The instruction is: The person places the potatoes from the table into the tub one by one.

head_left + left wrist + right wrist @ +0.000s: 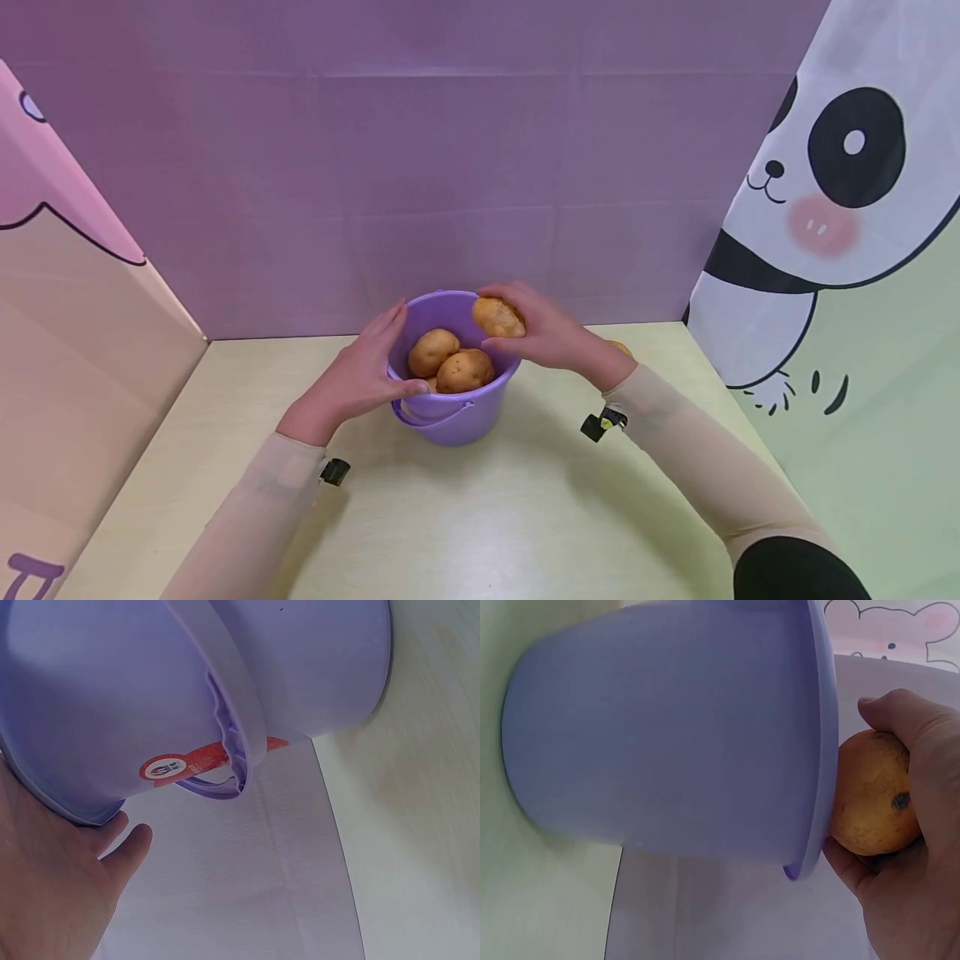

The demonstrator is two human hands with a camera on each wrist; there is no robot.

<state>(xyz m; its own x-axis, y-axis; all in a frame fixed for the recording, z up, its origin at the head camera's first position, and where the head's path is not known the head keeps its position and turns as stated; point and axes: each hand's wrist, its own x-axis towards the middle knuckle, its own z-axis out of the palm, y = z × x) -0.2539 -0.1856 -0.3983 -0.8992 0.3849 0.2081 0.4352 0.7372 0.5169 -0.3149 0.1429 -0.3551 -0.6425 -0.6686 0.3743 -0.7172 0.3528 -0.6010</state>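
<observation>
A purple bucket point(457, 421) stands upright on the table near the back wall. Several brown potatoes point(465, 371) lie inside it. My left hand point(367, 367) rests along the bucket's left rim, its thumb and fingers spread and fairly straight; the left wrist view shows the palm against the rim. Over the right side of the rim, my right hand point(540, 329) holds another potato point(874, 795) between thumb and fingers. In the right wrist view that potato overlaps the edge of the rim.
Behind my right wrist, a yellowish-brown thing point(621, 347) shows partly on the table point(480, 525). The bucket's handle point(435, 421) hangs down at its front. A purple wall point(450, 167) rises behind, with printed panels at left and right.
</observation>
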